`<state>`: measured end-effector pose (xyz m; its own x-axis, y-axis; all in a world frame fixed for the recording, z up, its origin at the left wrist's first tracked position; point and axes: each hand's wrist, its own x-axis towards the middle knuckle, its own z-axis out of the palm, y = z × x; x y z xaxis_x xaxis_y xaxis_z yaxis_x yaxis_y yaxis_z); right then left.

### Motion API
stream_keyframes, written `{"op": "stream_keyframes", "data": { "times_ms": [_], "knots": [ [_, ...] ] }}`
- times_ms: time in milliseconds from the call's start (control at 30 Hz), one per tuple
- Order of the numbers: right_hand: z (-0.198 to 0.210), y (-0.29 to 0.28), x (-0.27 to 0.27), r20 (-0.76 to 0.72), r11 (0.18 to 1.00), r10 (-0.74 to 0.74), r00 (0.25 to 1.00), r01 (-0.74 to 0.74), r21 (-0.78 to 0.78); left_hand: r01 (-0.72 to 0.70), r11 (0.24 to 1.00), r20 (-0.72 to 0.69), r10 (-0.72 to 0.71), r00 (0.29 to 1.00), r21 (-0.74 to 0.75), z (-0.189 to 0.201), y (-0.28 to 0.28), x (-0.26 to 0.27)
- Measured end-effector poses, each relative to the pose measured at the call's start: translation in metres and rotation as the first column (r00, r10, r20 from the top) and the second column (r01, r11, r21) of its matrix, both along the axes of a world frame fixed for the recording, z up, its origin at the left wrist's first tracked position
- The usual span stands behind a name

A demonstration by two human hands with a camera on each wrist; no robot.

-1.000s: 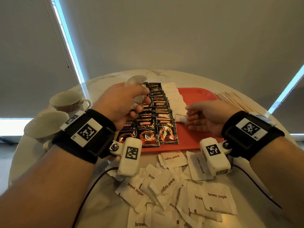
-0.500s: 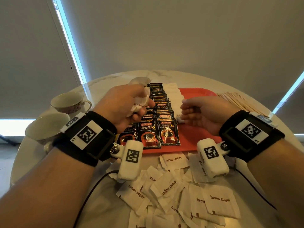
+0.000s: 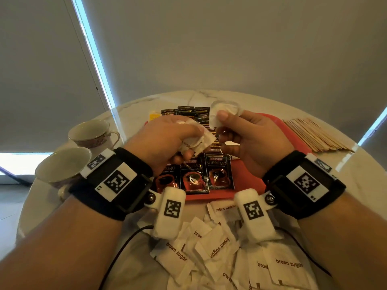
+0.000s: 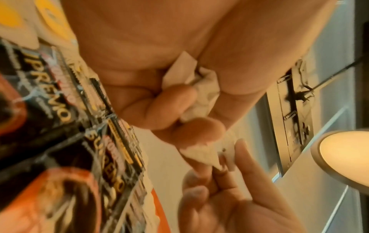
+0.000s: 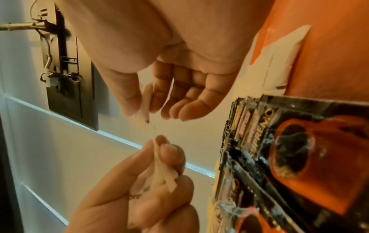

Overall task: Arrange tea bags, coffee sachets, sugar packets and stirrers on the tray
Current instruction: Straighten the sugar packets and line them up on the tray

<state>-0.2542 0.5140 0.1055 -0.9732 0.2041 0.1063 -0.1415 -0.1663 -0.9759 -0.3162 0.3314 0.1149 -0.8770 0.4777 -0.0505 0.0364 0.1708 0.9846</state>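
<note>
My left hand (image 3: pixel 188 147) grips a crumpled bundle of white brown-sugar packets (image 3: pixel 198 141) above the red tray (image 3: pixel 249 185). Close beside it, my right hand (image 3: pixel 222 122) pinches a single white packet (image 3: pixel 227 105) between thumb and forefinger, raised over the tray. In the right wrist view that packet (image 5: pixel 145 100) hangs from the pinch, just above the bundle (image 5: pixel 159 176). Black coffee sachets (image 3: pixel 199 176) lie in overlapping rows on the tray's left half. A white sugar packet (image 5: pixel 279 59) lies on the tray beside them. Yellow-tagged tea bags (image 3: pixel 154 116) show beyond my left hand.
Several loose brown-sugar packets (image 3: pixel 219 250) lie heaped on the marble table in front of the tray. Wooden stirrers (image 3: pixel 314 135) lie in a fan to the tray's right. Two teacups (image 3: pixel 92 130) (image 3: pixel 62 167) stand at the left edge. Wrist-camera cables trail over the packets.
My right hand left the sugar row on the tray, rose to the left hand and now pinches one packet. The left hand moved right with its bundle.
</note>
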Motion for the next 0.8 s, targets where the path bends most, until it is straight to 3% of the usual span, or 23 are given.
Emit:
{"op": "stream_keyframes", "data": {
  "times_ms": [100, 233, 333, 467, 800],
  "knots": [
    [-0.002, -0.002, 0.002, 0.033, 0.999, 0.048, 0.998, -0.049, 0.025, -0.004, 0.998, -0.089, 0.009, 0.996, 0.056, 0.001, -0.002, 0.0],
    [-0.001, -0.006, 0.006, 0.061, 0.986, 0.139, 0.988, -0.144, 0.082, 0.105, 0.99, -0.132, -0.092, 0.987, 0.096, 0.002, -0.001, 0.002],
    [-0.001, -0.004, 0.006, 0.081, 0.985, 0.121, 0.989, -0.13, 0.114, 0.116, 0.985, -0.112, -0.102, 0.989, 0.13, 0.001, -0.002, 0.001],
    [-0.001, -0.001, 0.006, 0.017, 0.985, 0.138, 0.99, -0.139, 0.104, 0.089, 0.994, -0.134, -0.08, 0.988, 0.066, 0.0, -0.002, -0.001],
    [-0.001, 0.006, 0.007, 0.046, 0.993, 0.073, 0.996, -0.077, 0.094, -0.056, 0.995, -0.133, 0.067, 0.989, 0.082, 0.0, 0.007, 0.006]
  ]
}}
